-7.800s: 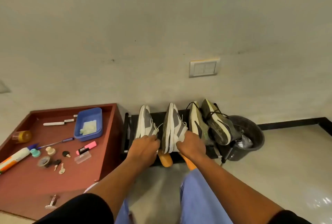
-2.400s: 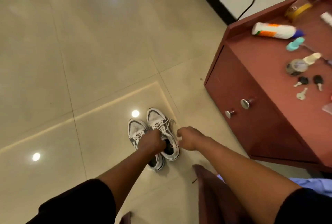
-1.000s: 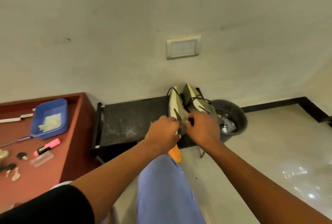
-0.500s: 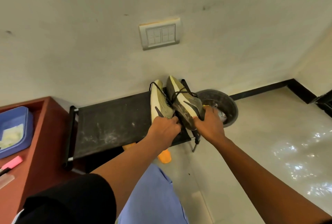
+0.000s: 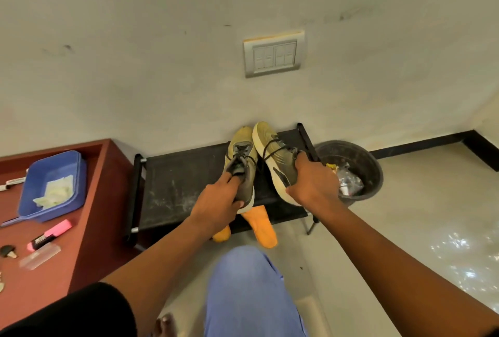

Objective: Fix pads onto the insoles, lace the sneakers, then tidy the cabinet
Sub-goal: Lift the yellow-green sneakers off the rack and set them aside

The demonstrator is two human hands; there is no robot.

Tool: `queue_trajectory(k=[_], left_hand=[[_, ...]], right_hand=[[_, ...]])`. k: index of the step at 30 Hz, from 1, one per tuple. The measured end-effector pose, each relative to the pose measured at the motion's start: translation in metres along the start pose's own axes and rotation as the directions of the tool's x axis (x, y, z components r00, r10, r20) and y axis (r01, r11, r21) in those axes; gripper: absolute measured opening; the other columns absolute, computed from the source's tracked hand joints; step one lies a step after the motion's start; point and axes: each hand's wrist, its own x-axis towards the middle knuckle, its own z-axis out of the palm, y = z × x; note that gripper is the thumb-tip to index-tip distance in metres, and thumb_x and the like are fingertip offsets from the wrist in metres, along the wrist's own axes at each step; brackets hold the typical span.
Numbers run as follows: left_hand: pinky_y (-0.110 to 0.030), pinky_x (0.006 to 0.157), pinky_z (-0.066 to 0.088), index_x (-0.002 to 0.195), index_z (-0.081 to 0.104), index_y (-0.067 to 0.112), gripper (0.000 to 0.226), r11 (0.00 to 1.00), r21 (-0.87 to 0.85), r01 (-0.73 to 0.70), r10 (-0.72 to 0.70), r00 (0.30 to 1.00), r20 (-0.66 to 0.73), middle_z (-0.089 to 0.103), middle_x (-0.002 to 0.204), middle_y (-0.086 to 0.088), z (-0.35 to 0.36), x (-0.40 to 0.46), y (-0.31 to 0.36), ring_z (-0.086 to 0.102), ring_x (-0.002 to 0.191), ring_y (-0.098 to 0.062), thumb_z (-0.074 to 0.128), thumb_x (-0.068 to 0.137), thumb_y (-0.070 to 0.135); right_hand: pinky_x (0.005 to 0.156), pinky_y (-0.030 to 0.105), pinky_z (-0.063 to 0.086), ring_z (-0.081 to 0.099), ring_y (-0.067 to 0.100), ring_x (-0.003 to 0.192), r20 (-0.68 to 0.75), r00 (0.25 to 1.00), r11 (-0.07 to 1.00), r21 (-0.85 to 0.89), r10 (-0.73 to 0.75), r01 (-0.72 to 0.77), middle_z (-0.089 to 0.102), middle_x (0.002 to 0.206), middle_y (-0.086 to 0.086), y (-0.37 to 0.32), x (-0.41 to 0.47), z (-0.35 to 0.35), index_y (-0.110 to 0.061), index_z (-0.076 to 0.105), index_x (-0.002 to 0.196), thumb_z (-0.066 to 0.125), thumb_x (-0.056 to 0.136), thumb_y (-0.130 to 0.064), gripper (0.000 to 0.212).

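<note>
Two olive-yellow sneakers with black laces are over the right half of a black shoe rack [image 5: 175, 182] against the wall. My left hand [image 5: 218, 203] grips the heel opening of the left sneaker [image 5: 241, 158], fingers inside it. The right sneaker [image 5: 272, 153] is tilted on its side, and my right hand [image 5: 310, 181] holds it by the heel and sole. Two orange insoles [image 5: 260, 224] stick out from under the rack's front edge, partly hidden by my left arm.
A red-brown cabinet [image 5: 89, 231] stands at the left with a blue tray [image 5: 52, 185] of white pads, a pink highlighter [image 5: 50, 234], a clear cap and keys on top. A black bin [image 5: 361, 166] with rubbish stands right of the rack. Glossy tiled floor lies to the right.
The grey-and-white sneakers went from the rack to the floor earlier. Both hands then took hold of the olive pair, which now stand more apart, the left one turned upright.
</note>
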Motion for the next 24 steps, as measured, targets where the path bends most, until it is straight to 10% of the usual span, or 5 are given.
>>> queue_trajectory(k=[14, 24], left_hand=[[-0.044, 0.064, 0.054, 0.107, 0.060, 0.016, 0.019, 0.996, -0.057, 0.063, -0.071, 0.987, -0.146, 0.058, 0.117, -0.002, 0.012, -0.003, 0.025, 0.067, 0.086, -0.036, 0.070, 0.091, 0.021], [-0.041, 0.065, 0.054, 0.112, 0.060, 0.023, 0.026, 0.985, -0.027, 0.170, -0.172, 0.978, -0.114, 0.049, 0.128, 0.001, 0.008, -0.004, 0.024, 0.067, 0.086, -0.033, 0.071, 0.091, 0.035]], right_hand=[[0.066, 0.037, 0.049, 0.067, 0.033, 0.091, 0.058, 0.995, 0.997, 0.021, -0.078, 0.077, 0.068, 0.103, 0.010, -0.059, -0.015, 0.018, -0.015, 0.062, 0.105, 0.065, 0.094, -0.019, 0.012], [0.082, 0.041, 0.051, 0.061, 0.035, 0.114, 0.151, 0.983, 0.982, -0.135, -0.108, 0.129, 0.060, 0.126, 0.005, -0.036, -0.016, 0.019, -0.027, 0.061, 0.126, 0.072, 0.087, -0.026, 0.041]])
